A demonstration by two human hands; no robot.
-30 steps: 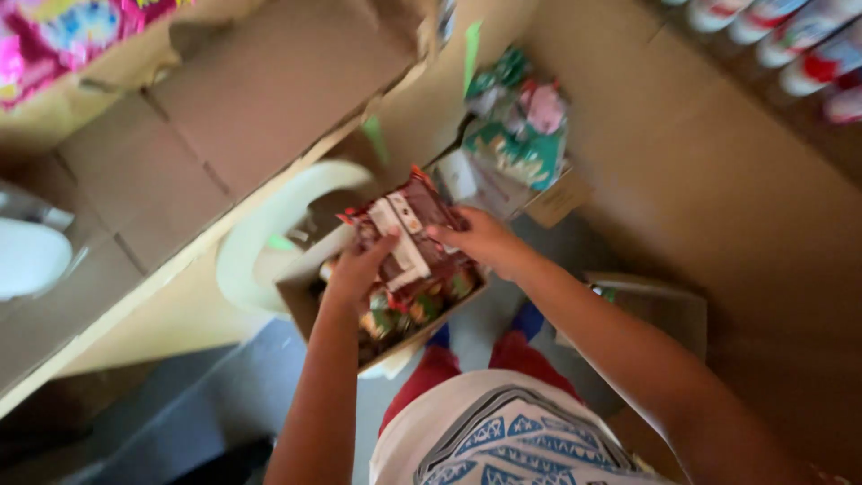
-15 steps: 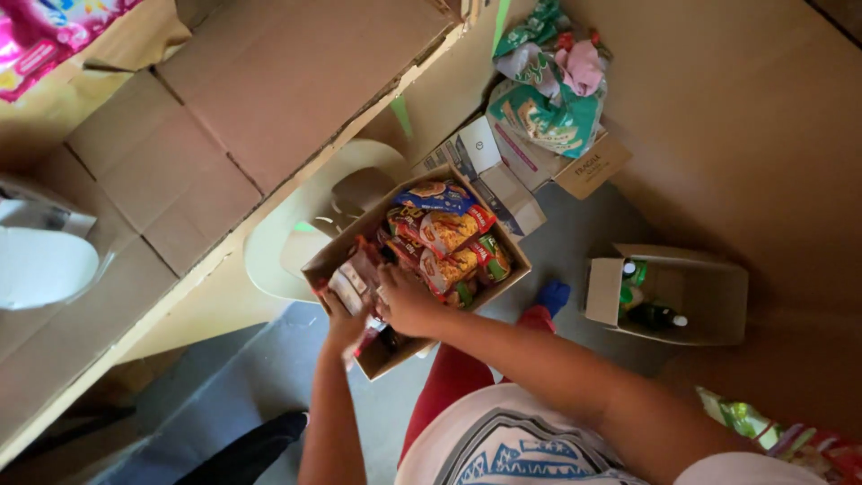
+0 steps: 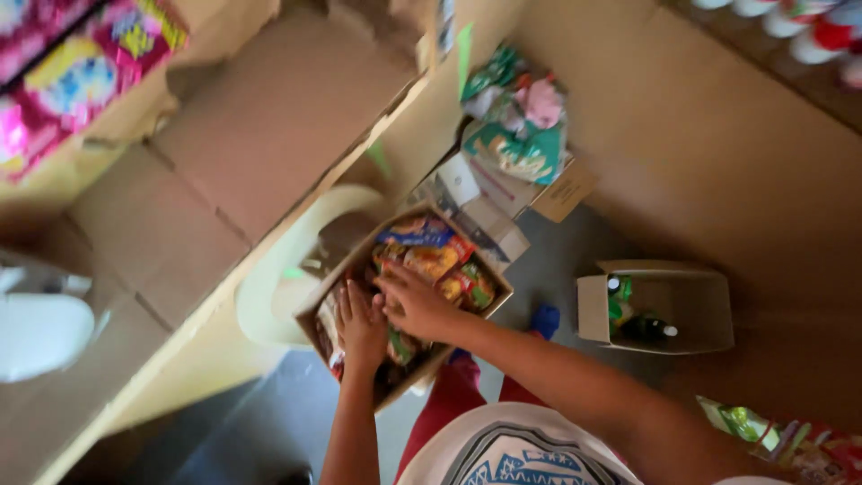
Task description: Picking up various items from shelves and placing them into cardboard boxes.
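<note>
At the centre of the frame both hands reach into an open cardboard box of colourful snack packets, the left hand flat with fingers spread, the right hand pressing packets, its grip seemingly loose, though blur hides it.

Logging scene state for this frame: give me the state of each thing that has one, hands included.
cardboard box: open, filled with snack packets
left hand: open, flat on the packets in the box
right hand: open, pressing on the packets
small box: open, lying on its side, green bottles inside
plastic chair: under the cardboard box
</note>
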